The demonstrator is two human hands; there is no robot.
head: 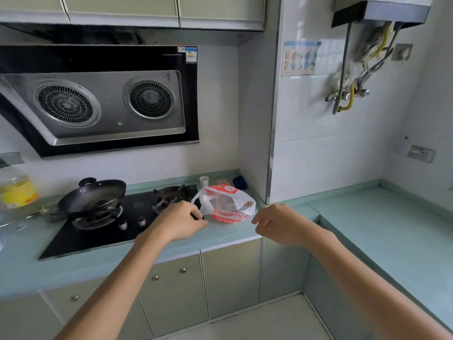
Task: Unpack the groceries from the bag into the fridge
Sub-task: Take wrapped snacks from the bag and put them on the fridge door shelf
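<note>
Left hand (181,222) grips bag (225,204); contents unclear.

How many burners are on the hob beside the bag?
2: the left burner sits under the wok; the right burner is bare, next to the bag.
</note>
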